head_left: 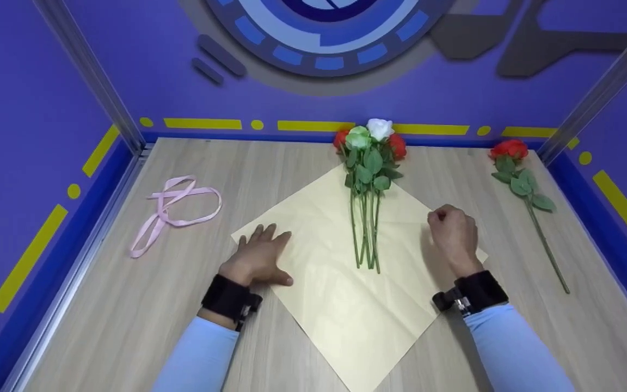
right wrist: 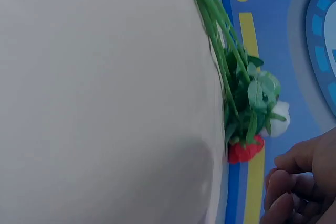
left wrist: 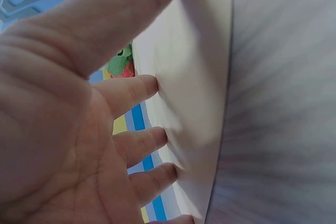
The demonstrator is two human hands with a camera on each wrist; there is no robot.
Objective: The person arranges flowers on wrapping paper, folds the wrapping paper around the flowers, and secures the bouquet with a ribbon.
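Note:
A square sheet of pale gold wrapping paper lies corner-forward on the wooden table. On its upper half rests a bunch of artificial roses, with a white rose, a light green rose and red ones at the sides; its green stems point toward the person. My left hand rests on the paper's left corner, fingers spread and fingertips touching the sheet. Over the right side of the paper hovers my right hand, its fingers loosely curled with nothing seen between them; its shadow falls on the sheet.
A looped pink ribbon lies on the left of the table. Toward the right edge lies a single red rose with a long stem. Blue and purple panels with yellow marks enclose the back and sides.

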